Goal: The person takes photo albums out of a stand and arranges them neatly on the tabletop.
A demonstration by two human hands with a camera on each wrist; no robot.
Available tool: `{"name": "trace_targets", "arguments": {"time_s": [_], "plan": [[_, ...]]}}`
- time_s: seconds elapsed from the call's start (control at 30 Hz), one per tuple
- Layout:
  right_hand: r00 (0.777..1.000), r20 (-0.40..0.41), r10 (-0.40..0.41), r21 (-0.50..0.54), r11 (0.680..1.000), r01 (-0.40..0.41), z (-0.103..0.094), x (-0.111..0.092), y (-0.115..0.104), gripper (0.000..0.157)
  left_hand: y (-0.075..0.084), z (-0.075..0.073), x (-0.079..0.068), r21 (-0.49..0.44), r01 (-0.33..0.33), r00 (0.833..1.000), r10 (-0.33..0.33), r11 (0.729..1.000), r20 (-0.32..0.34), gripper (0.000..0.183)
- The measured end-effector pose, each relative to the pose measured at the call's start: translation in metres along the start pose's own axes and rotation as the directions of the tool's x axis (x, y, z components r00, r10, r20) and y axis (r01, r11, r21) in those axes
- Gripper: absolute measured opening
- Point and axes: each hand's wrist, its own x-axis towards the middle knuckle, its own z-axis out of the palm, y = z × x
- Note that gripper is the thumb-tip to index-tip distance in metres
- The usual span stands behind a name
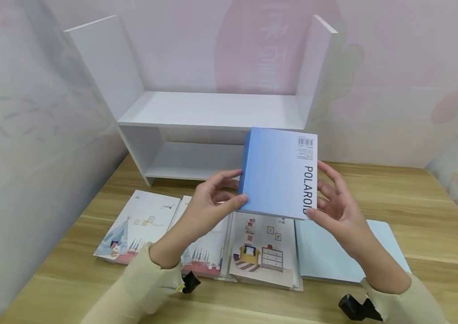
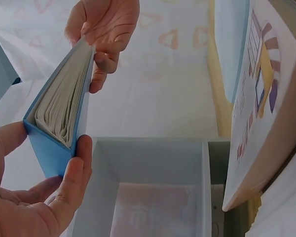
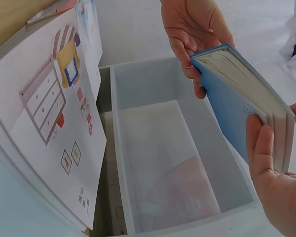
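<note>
A blue photo album [image 1: 273, 173] with POLAROID printed on its cover is held up above the table in front of the shelf. My left hand [image 1: 206, 204] grips its spine side between thumb and fingers. At the opposite edge, my right hand [image 1: 342, 211] holds it with the thumb at the near corner and fingers behind. In the left wrist view the album [image 2: 49, 153] shows its page edges, slightly fanned between the covers. The right wrist view shows the right-hand fingers [image 3: 260, 148] against the cover.
A white two-tier shelf [image 1: 213, 110] stands at the back of the wooden table [image 1: 427, 216]. In front lie illustrated white books, one with a tent [image 1: 148, 216], another [image 1: 210, 243] beside it, a third with a dresser [image 1: 263, 247], and a light blue book [image 1: 334, 252] at right.
</note>
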Motion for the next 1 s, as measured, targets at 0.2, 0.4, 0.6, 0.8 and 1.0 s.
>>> {"name": "trace_targets", "arguments": {"time_s": [0.2,0.4,0.6,0.8,1.0], "plan": [[1.000,-0.006,-0.025,0.018,1.000,0.025,-0.010,-0.006,-0.001,0.084,-0.001,0.011,0.003,-0.009,-0.002,1.000,0.003,1.000,0.018,0.059],[0.999,-0.020,-0.048,0.038,0.998,0.049,-0.022,-0.014,-0.003,0.084,0.000,0.024,0.008,-0.026,-0.016,0.999,0.017,1.000,0.047,0.060],[0.995,-0.064,-0.077,0.060,0.995,0.081,-0.032,-0.022,-0.002,0.082,0.002,0.036,0.015,-0.047,-0.020,0.996,0.024,0.999,0.090,0.061],[0.986,-0.095,-0.133,0.089,0.986,0.142,-0.045,-0.025,-0.003,0.080,0.005,0.049,0.019,-0.095,-0.007,0.993,0.019,0.995,0.118,0.062],[0.983,-0.108,-0.151,0.078,0.984,0.160,-0.051,-0.029,-0.008,0.078,0.007,0.059,0.022,-0.128,0.013,0.990,0.005,0.992,0.143,0.064]]}}
